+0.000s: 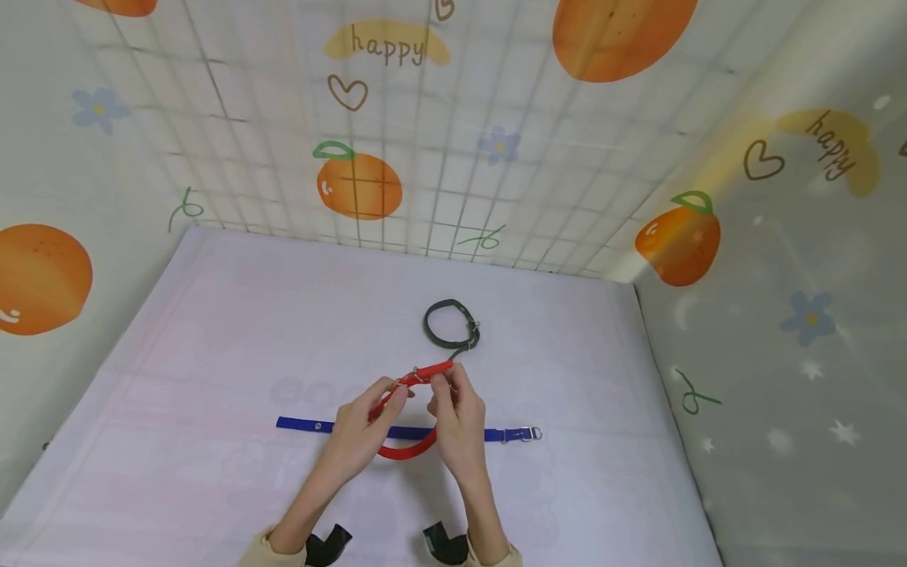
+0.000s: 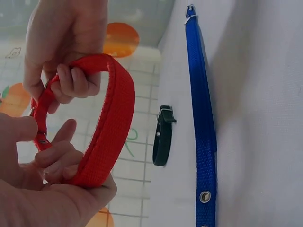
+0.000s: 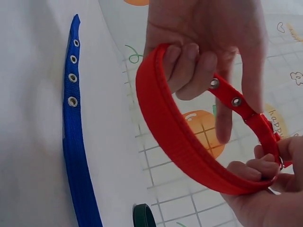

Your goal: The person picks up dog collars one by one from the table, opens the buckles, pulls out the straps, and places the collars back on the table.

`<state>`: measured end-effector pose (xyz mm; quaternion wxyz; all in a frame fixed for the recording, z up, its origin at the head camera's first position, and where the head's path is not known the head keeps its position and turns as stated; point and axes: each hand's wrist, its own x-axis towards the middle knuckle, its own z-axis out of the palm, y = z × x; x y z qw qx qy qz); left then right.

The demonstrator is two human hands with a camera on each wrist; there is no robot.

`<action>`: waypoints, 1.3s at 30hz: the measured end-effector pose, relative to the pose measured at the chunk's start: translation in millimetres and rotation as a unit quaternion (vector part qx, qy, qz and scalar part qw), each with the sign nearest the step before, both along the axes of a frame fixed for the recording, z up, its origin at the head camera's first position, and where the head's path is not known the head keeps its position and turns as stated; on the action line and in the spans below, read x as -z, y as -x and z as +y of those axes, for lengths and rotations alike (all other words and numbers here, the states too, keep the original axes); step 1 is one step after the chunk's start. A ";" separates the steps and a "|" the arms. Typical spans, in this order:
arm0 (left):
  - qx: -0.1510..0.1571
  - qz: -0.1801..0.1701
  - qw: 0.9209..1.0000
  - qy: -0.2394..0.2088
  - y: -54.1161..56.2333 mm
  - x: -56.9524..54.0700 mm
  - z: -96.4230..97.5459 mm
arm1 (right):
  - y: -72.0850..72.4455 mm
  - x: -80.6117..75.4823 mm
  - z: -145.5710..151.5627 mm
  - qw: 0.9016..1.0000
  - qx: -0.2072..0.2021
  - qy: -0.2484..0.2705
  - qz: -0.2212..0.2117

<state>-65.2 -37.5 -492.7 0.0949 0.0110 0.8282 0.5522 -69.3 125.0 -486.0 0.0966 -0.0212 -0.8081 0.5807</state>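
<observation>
Both hands hold a red webbing collar, bent into a loop above the table. Its strap with metal eyelets shows beside the left hand, whose smaller fingers curl around the band while the thumb presses near the joined part. On the other side, the right hand pinches the collar by its metal fittings. The red tip of the strap sticks out past the right fingertips. Below the hands lies a blue collar, stretched straight, eyelets at left and buckle at right.
Farther back on the white table lies a dark green collar, fastened in a round loop. A wire grid behind a printed cloth stands along the back, and a grey patterned cloth hangs at the right.
</observation>
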 end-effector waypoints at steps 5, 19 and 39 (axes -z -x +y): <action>0.006 -0.002 1.000 0.000 -0.3 -1.4 0.0 | 0.1 -0.4 0.7 1.000 0.000 0.003 -0.002; -0.005 0.038 0.998 -0.051 1.6 -3.7 -3.6 | -1.2 -4.2 0.0 1.000 -0.020 -0.014 -0.007; -0.016 0.020 0.999 -0.034 -5.6 -3.5 1.6 | -3.4 -1.1 -2.9 1.000 0.018 -0.002 0.012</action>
